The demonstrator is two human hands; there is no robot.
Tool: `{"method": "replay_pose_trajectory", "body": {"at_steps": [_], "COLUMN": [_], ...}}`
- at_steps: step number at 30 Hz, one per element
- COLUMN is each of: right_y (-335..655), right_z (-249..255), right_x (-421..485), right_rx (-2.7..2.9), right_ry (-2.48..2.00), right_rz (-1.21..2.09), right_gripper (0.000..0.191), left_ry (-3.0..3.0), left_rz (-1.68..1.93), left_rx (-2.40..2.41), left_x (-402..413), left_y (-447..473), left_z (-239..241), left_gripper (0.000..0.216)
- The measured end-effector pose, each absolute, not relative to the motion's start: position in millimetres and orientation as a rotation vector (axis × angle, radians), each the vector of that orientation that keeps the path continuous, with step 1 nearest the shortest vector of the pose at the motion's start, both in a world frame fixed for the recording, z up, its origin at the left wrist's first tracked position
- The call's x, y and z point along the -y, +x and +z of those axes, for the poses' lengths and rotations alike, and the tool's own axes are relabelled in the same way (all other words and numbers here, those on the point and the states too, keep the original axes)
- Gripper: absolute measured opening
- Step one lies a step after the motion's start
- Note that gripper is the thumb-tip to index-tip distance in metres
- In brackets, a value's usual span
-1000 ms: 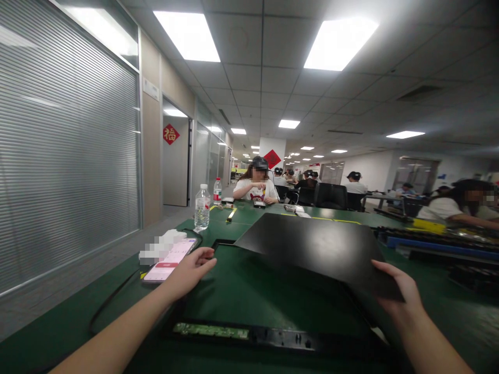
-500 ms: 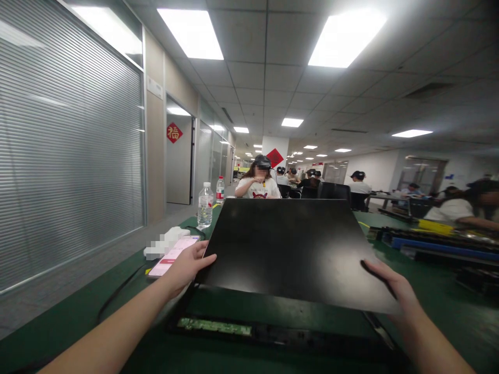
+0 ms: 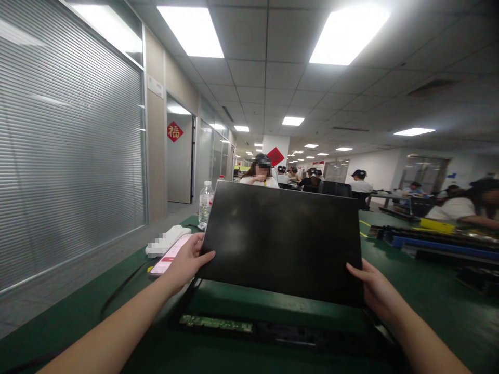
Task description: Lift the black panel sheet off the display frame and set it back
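Between my two hands a flat black display panel [image 3: 280,239] is raised off the table, its far edge tipped up. My left hand [image 3: 193,259] grips its left edge, thumb on the front face and fingers behind. On the right edge my right hand [image 3: 370,288] holds on the same way, thumb in front. Below the panel lies a dark frame [image 3: 335,335] with a green circuit board [image 3: 216,323] at its left part. The panel and my hands hide the rest of that frame.
The green table [image 3: 432,301] carries a phone [image 3: 169,259] with a lit pink screen, a white object [image 3: 169,241], and a clear water bottle [image 3: 205,202] at left. Dark, blue and yellow strips [image 3: 436,239] lie at right. A person [image 3: 263,169] sits opposite; others are farther back.
The panel has tilted more upright, its top edge rising and covering more of the person opposite. My right hand has shifted slightly left with the panel's right edge.
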State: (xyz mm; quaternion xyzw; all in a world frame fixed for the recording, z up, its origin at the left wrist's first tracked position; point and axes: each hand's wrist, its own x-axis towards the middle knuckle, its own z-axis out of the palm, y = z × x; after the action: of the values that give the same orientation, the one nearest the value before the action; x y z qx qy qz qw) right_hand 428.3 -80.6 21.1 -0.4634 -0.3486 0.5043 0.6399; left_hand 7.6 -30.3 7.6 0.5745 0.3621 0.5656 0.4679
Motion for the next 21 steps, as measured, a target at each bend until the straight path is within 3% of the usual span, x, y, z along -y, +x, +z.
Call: {"method": "replay_pose_trajectory", "body": {"at_steps": [10,21], "right_y": [433.5,433.4], "right_z": [15.2,11.1], "right_x": [76.4,77.2], "right_rx": [0.700,0.733], "right_ry": [-1.288,-1.384], "right_rz": [1.270,1.303], "right_gripper": [0.057,0.060], "left_ry": [1.323,1.324], "left_rz": [1.211,1.068], "left_rx": [-0.882,-0.965], "left_x": [35.9,36.8], "left_y": [13.5,12.6], "left_z": [6.2,-0.6], "left_gripper": [0.043,0.054]}}
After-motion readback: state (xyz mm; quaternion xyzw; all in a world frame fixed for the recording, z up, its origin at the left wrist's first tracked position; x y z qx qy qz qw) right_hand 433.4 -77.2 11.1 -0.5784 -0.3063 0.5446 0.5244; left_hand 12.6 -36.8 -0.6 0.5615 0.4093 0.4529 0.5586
